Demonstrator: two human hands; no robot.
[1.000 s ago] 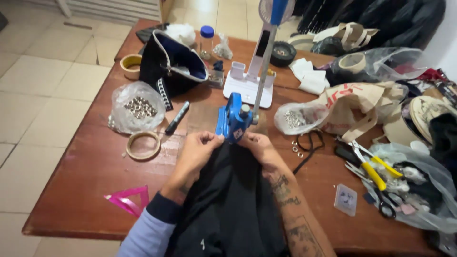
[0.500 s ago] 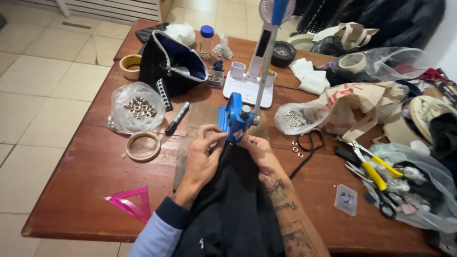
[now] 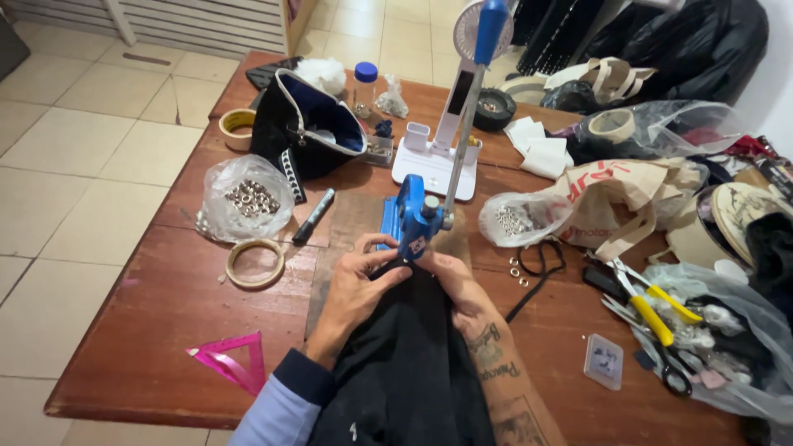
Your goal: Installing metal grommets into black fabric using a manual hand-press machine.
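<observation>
A blue hand press with a long upright lever stands mid-table. Black fabric runs from my lap up to its base. My left hand pinches the fabric's top edge right under the press head. On the other side, my right hand grips the same edge, fingers touching the press base. Both hands hold the cloth in place beneath the blue head.
Clear bags of metal eyelets lie left and right of the press. A tape roll, black marker, pink triangle ruler, open black pouch, yellow-handled scissors and white stand crowd the wooden table.
Both hands have drawn closer together under the press head, and the fabric's edge sits further in beneath it. The press and lever have not moved.
</observation>
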